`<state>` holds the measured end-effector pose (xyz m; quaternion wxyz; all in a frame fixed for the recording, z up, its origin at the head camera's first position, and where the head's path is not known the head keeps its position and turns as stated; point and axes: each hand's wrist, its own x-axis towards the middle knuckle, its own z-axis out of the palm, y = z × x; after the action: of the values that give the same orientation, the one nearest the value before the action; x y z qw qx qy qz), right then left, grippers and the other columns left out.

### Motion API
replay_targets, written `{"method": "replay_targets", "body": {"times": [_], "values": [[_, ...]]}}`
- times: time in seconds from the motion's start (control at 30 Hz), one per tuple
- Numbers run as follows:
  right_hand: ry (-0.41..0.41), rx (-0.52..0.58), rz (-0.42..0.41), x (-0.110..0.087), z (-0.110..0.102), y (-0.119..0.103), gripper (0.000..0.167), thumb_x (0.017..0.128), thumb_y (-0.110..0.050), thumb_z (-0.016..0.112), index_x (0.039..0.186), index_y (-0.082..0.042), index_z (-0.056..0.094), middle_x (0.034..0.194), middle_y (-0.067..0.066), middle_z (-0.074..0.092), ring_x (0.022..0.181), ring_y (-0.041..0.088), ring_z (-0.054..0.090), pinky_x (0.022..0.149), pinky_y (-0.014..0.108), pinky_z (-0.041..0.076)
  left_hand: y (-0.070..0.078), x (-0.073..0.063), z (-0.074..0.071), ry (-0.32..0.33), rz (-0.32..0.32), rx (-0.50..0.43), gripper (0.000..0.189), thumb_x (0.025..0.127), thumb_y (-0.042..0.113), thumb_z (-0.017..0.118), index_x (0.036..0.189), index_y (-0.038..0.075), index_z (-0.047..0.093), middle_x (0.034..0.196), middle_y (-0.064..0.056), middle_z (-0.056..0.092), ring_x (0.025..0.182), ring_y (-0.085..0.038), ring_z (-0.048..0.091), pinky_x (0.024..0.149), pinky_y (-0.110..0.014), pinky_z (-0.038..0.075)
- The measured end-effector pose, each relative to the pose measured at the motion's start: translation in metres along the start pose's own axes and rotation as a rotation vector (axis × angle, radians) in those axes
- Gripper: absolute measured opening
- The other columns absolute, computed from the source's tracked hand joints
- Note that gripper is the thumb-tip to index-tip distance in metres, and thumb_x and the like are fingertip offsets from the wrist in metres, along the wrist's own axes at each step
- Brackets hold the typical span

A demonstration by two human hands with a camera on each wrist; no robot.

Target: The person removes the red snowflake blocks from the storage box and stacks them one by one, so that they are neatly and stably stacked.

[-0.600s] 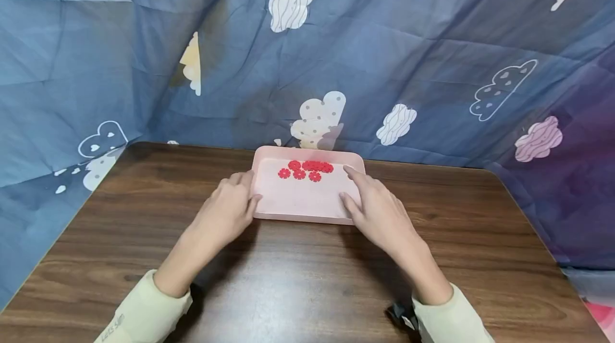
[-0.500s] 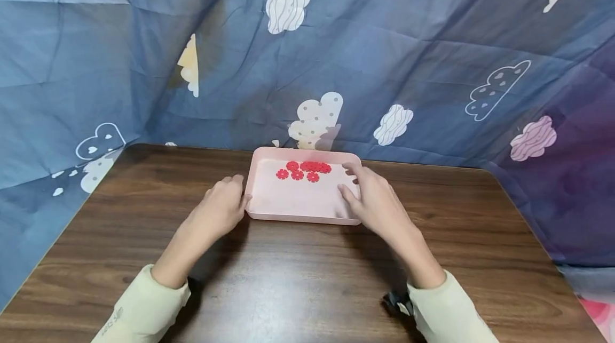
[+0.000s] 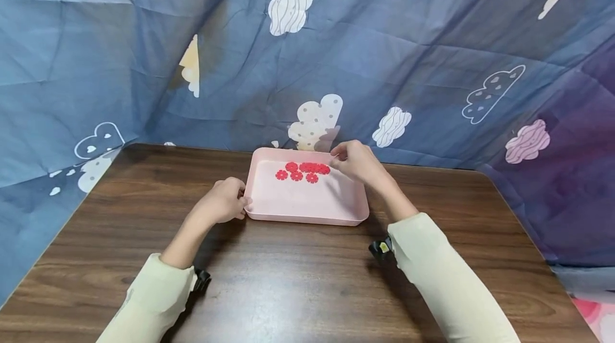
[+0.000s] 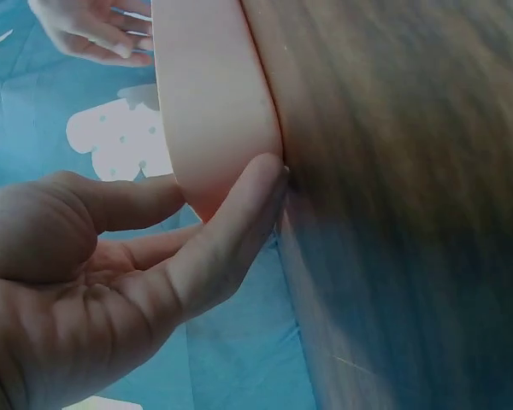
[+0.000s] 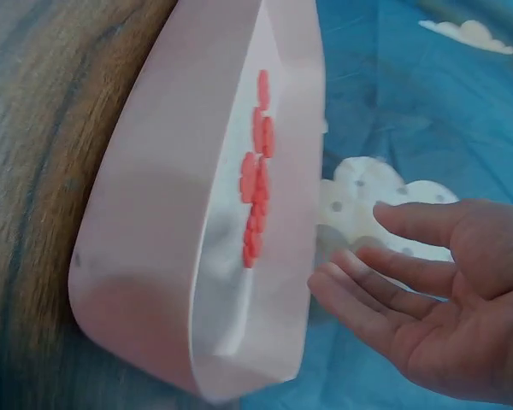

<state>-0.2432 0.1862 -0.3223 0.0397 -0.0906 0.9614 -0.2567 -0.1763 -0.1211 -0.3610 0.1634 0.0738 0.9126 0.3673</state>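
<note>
A shallow pink tray [image 3: 298,219] lies on the wooden table. Toward its back are several small red flower-shaped discs [image 3: 296,176], some heaped together, seen edge-on as red discs [image 5: 250,179] in the right wrist view. My left hand [image 3: 223,201] holds the tray's near left corner. In the left wrist view the left hand [image 4: 128,256] has its thumb at the rim and a finger along the lower edge. My right hand [image 3: 357,164] hovers over the tray's right back part. The right hand [image 5: 436,295] shows relaxed fingers with nothing between them in the right wrist view.
The brown wooden table [image 3: 298,284] spreads around the tray. Behind its back edge hangs a blue cloth [image 3: 230,65] with printed clouds. Black straps [image 3: 381,247] sit at the sleeve cuffs.
My right hand has lifted off the tray's right side and moved up and left toward the discs. The left hand has shifted slightly left, staying at the tray's left edge.
</note>
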Motion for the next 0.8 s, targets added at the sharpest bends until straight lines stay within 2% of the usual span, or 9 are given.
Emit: {"method": "replay_targets", "body": {"times": [0.13,0.27,0.37,0.43,0.53,0.67,0.8], "values": [[-0.097,-0.004,0.038,0.016,0.008,-0.002,0.037,0.1,-0.019,0.073,0.131,0.0,0.072,0.118,0.017,0.078,0.104,0.027,0.072,0.089,0.035,0.063,-0.001,0.004,-0.001,-0.022,-0.022,-0.02,0.019,0.105,-0.002,0.058,0.117,-0.015,0.067,0.102,-0.024,0.074,0.084,-0.025,0.081,0.076,-0.034,0.073],[-0.189,-0.024,0.039,0.028,0.018,-0.001,0.042,0.1,-0.016,0.073,0.137,0.001,0.068,0.127,0.018,0.076,0.111,0.028,0.07,0.099,0.038,0.063,0.0,0.007,-0.002,-0.036,-0.05,-0.029,0.017,0.105,-0.003,0.059,0.115,-0.014,0.069,0.101,-0.022,0.073,0.083,-0.022,0.08,0.075,-0.032,0.073],[-0.236,-0.049,0.037,0.036,0.025,0.0,0.044,0.1,-0.013,0.073,0.14,0.003,0.066,0.131,0.02,0.074,0.115,0.028,0.067,0.107,0.04,0.06,-0.001,0.008,-0.002,-0.038,-0.065,-0.055,0.017,0.104,-0.004,0.06,0.114,-0.014,0.069,0.101,-0.022,0.073,0.082,-0.02,0.078,0.075,-0.031,0.073],[-0.253,-0.062,0.045,0.039,0.027,-0.001,0.044,0.099,-0.011,0.073,0.14,0.003,0.066,0.132,0.02,0.073,0.114,0.027,0.065,0.108,0.04,0.059,-0.002,0.009,-0.002,-0.042,-0.067,-0.068,0.016,0.103,-0.005,0.06,0.113,-0.014,0.069,0.1,-0.022,0.073,0.081,-0.018,0.077,0.075,-0.031,0.073],[-0.246,-0.096,0.04,0.041,0.029,-0.002,0.041,0.098,-0.009,0.075,0.137,0.004,0.068,0.129,0.021,0.074,0.114,0.028,0.065,0.11,0.041,0.058,-0.003,0.013,-0.004,-0.05,-0.071,-0.065,0.014,0.103,-0.006,0.059,0.107,-0.012,0.071,0.096,-0.019,0.071,0.078,-0.016,0.074,0.074,-0.03,0.073],[-0.196,-0.185,0.013,0.042,0.034,-0.002,0.034,0.095,-0.008,0.078,0.128,0.002,0.074,0.121,0.019,0.077,0.11,0.03,0.065,0.107,0.045,0.059,-0.001,0.015,-0.008,-0.082,-0.074,-0.053,0.013,0.103,-0.006,0.059,0.101,-0.012,0.071,0.094,-0.018,0.068,0.076,-0.016,0.074,0.075,-0.031,0.073],[-0.138,-0.288,-0.012,0.042,0.041,0.0,0.025,0.094,-0.008,0.078,0.12,-0.005,0.079,0.114,0.013,0.079,0.108,0.031,0.069,0.099,0.05,0.061,0.001,0.016,-0.011,-0.11,-0.084,-0.043,0.012,0.103,-0.005,0.06,0.102,-0.012,0.07,0.097,-0.019,0.068,0.078,-0.017,0.077,0.076,-0.03,0.073]]}}
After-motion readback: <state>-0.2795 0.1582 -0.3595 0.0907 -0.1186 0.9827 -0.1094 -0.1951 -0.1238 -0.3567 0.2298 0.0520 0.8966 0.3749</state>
